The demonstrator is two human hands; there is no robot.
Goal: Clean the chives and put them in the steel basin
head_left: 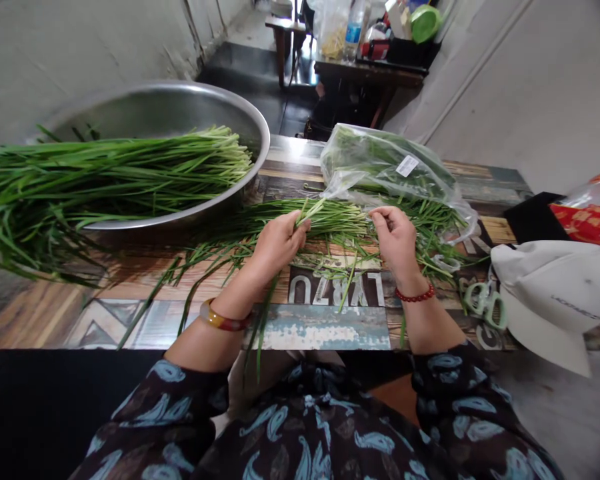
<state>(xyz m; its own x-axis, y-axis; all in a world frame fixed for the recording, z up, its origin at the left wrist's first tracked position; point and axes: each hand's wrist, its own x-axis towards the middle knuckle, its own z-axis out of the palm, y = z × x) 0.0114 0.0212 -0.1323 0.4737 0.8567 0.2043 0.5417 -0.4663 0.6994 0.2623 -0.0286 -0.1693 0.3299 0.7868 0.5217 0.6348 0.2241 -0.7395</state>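
My left hand [280, 243] is closed on a few garlic chives [316, 208]; their pale ends point right and green leaves hang past the table's front edge. To its right, my right hand [396, 240] has thumb and fingertips pinched together near the pale ends of a chive pile [337, 220]. Whatever lies in that pinch is too small to make out. The pile rests on the table behind both hands, with loose scraps in front. A large metal basin [180, 100] at the left holds a thick bundle of chives [145, 170], leaves spilling over its rim.
A clear plastic bag [380, 157] with more greens lies behind my right hand. Green-handled scissors [485, 303] and a white cap [560, 287] are at the right, near a red package [593, 210]. Farther back, another table carries a water bottle [354, 32].
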